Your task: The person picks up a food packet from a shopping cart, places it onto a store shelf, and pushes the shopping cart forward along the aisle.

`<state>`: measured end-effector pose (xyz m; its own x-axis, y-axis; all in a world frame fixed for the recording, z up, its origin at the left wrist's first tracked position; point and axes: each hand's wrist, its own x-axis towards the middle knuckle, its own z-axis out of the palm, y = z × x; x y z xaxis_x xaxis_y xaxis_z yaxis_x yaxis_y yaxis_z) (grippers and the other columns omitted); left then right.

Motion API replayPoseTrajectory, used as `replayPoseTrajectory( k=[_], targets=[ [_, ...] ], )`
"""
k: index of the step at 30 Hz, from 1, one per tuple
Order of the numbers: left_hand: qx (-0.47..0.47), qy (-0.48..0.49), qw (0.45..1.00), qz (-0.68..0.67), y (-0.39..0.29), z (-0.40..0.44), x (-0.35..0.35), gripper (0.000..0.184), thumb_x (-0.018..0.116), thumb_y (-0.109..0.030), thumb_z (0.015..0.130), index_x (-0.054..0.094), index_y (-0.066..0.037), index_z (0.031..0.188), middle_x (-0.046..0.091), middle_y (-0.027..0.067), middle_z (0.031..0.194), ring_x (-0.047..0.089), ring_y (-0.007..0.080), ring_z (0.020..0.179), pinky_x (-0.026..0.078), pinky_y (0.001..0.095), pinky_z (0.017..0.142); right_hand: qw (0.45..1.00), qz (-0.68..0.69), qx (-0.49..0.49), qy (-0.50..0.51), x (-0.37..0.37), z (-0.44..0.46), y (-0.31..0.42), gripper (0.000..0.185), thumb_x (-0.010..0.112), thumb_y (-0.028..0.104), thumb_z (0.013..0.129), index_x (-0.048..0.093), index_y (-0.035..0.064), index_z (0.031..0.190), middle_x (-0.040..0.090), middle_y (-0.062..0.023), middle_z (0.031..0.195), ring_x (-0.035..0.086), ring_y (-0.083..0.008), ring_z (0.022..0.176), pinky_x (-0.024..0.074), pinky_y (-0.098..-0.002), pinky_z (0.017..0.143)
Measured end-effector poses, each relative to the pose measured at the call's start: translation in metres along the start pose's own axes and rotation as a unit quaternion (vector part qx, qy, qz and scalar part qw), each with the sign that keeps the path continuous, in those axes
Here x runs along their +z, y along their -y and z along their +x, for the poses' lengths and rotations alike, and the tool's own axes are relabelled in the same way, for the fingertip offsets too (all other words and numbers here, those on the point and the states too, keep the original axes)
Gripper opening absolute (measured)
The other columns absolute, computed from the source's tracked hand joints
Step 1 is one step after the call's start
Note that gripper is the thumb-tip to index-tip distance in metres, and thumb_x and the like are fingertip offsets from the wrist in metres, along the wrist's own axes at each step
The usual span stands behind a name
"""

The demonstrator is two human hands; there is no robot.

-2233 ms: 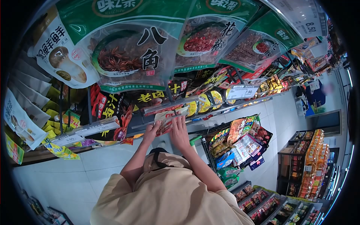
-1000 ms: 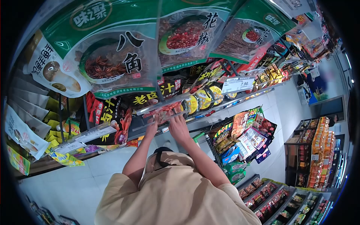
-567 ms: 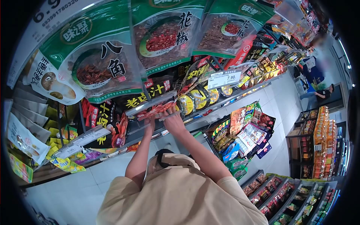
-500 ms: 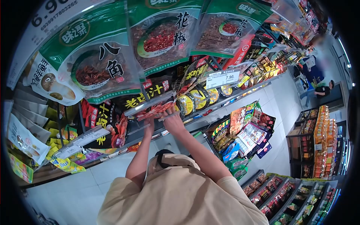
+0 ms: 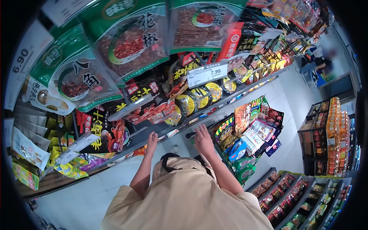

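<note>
My left hand (image 5: pixel 152 143) is raised in front of the lower shelf edge, its fingers stretched and nothing in them. Over to the right, my right hand (image 5: pixel 203 140) has its fingers spread and is also without a load. Beside its fingertips is the black end of a handle (image 5: pixel 190 135); whether they touch, I cannot tell. A black seasoning packet (image 5: pixel 147 101) with red pictures hangs on the rack above my left hand. Round yellow-lidded tubs (image 5: pixel 185 104) stand in a row on the shelf above my right hand.
A shopping cart piled with packets (image 5: pixel 245 134) stands right of my right hand. Green spice bags (image 5: pixel 130 50) hang overhead near price tags (image 5: pixel 207 75). Low tiered racks (image 5: pixel 285 195) and an orange-stocked shelf (image 5: pixel 332 138) are on the right. A person (image 5: pixel 318 63) is far off.
Both hands have come away from the black seasoning packet and down from the shelf. My right hand has moved right, toward the cart, and its fingers have spread. The view has shifted.
</note>
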<state>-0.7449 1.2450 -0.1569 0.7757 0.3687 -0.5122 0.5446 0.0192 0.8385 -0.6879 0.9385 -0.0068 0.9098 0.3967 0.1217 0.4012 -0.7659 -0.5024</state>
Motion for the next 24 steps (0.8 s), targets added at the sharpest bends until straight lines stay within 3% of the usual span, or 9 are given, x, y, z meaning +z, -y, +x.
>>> replayPoseTrajectory(
  k=[3,5,9,11,12,15,17,18,24],
  targets=[
    [0.026,0.065,0.997,-0.024,-0.016,-0.005,0.028,0.054,0.053,-0.042,0.102,0.046,-0.007,0.142,0.062,0.0121,0.126,0.065,0.0182,0.103,0.052,0.0314,0.083,0.999,0.019,0.036,-0.001,-0.008,-0.043,-0.014,0.04,0.06,0.015,0.092,0.057,-0.0017,0.128,0.051,-0.024,0.139,0.041,-0.0407,0.136,0.0373,-0.0457,0.112],
    [0.052,0.106,0.993,0.003,-0.051,-0.015,0.059,0.052,0.055,-0.038,0.102,0.047,-0.002,0.139,0.065,0.0155,0.118,0.065,0.0196,0.106,0.05,0.033,0.09,0.997,0.044,0.066,-0.01,-0.008,-0.065,-0.019,0.038,0.06,0.017,0.093,0.059,-0.002,0.126,0.054,-0.0239,0.136,0.044,-0.0408,0.134,0.0387,-0.0455,0.111],
    [0.139,0.219,0.965,0.041,-0.079,-0.01,0.127,0.05,0.055,-0.035,0.102,0.048,-0.003,0.139,0.064,0.0158,0.123,0.064,0.0202,0.111,0.05,0.0316,0.091,0.989,0.106,0.1,0.018,-0.018,-0.097,-0.021,0.038,0.062,0.024,0.094,0.061,-0.0005,0.123,0.063,-0.0222,0.124,0.059,-0.0385,0.116,0.0479,-0.0422,0.1],
    [0.162,0.279,0.946,0.042,-0.102,-0.018,0.163,0.049,0.056,-0.034,0.102,0.048,-0.004,0.139,0.064,0.014,0.122,0.063,0.0188,0.111,0.05,0.0301,0.089,0.965,0.141,0.189,0.117,-0.035,-0.105,-0.022,0.037,0.061,0.026,0.095,0.063,0.0018,0.122,0.067,-0.0215,0.114,0.064,-0.0391,0.104,0.0522,-0.0435,0.091],
    [0.175,0.295,0.936,0.077,-0.114,-0.023,0.18,0.047,0.056,-0.033,0.102,0.049,-0.003,0.138,0.064,0.0146,0.123,0.062,0.0188,0.113,0.049,0.0304,0.091,0.972,0.125,0.175,0.094,-0.032,-0.114,-0.031,0.035,0.06,0.027,0.095,0.064,0.0033,0.121,0.069,-0.0206,0.11,0.066,-0.039,0.097,0.0535,-0.0446,0.085],
    [0.207,0.317,0.913,0.15,-0.126,-0.031,0.221,0.046,0.057,-0.033,0.101,0.052,-0.002,0.135,0.064,0.0173,0.125,0.063,0.0242,0.116,0.048,0.034,0.096,0.975,0.125,0.178,0.042,-0.038,-0.134,-0.047,0.033,0.06,0.026,0.095,0.064,0.0032,0.12,0.068,-0.02,0.112,0.066,-0.0387,0.098,0.0531,-0.0444,0.086],
    [0.272,0.296,0.86,0.313,-0.121,-0.029,0.24,0.05,0.055,-0.041,0.098,0.051,-0.01,0.137,0.06,0.0216,0.13,0.059,0.0359,0.118,0.048,0.0448,0.097,0.973,0.125,0.194,0.017,-0.045,-0.145,-0.055,0.032,0.06,0.024,0.095,0.064,0.0031,0.119,0.068,-0.0198,0.112,0.066,-0.0383,0.1,0.053,-0.0439,0.087],
    [0.314,0.284,0.834,0.354,-0.116,-0.029,0.244,0.047,0.053,-0.039,0.098,0.051,-0.014,0.138,0.059,0.0223,0.13,0.056,0.0387,0.121,0.046,0.0489,0.099,0.971,0.121,0.205,-0.004,-0.049,-0.15,-0.058,0.031,0.06,0.022,0.095,0.064,0.003,0.119,0.068,-0.0195,0.113,0.065,-0.0378,0.101,0.0529,-0.0434,0.088],
    [0.258,0.294,0.807,0.443,-0.125,-0.033,0.249,0.042,0.052,-0.033,0.098,0.057,-0.008,0.131,0.062,0.0233,0.123,0.058,0.0402,0.116,0.047,0.0485,0.097,0.951,0.117,0.26,-0.121,-0.052,-0.185,-0.073,0.028,0.062,0.015,0.092,0.064,0.0014,0.116,0.067,-0.0186,0.112,0.062,-0.0369,0.105,0.0503,-0.0435,0.092]
  ],
)
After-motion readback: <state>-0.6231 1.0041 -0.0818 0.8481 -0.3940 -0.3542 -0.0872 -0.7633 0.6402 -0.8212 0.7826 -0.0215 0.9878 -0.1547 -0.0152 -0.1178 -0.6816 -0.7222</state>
